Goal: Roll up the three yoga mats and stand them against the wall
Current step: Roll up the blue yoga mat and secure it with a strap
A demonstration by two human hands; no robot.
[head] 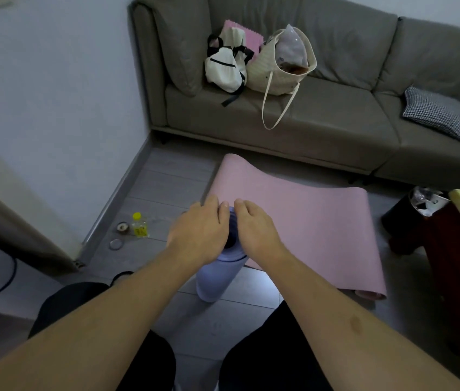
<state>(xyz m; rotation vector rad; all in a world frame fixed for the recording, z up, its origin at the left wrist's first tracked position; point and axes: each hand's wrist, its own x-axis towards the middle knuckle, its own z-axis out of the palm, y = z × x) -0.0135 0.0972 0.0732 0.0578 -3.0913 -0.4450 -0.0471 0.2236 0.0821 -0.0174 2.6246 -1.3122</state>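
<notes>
Your left hand point(199, 231) and right hand point(257, 230) gripped the upright purple roll's point(217, 277) top at frame centre (pink mat point(307, 221) lay unrolled behind).

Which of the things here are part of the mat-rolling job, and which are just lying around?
Part of the job:
purple rolled mat, standing on end, gripped at its top by left hand and right hand
pink mat, mostly unrolled on the floor

Just lying about:
small bottle
bags on the sofa
checked cushion
</notes>
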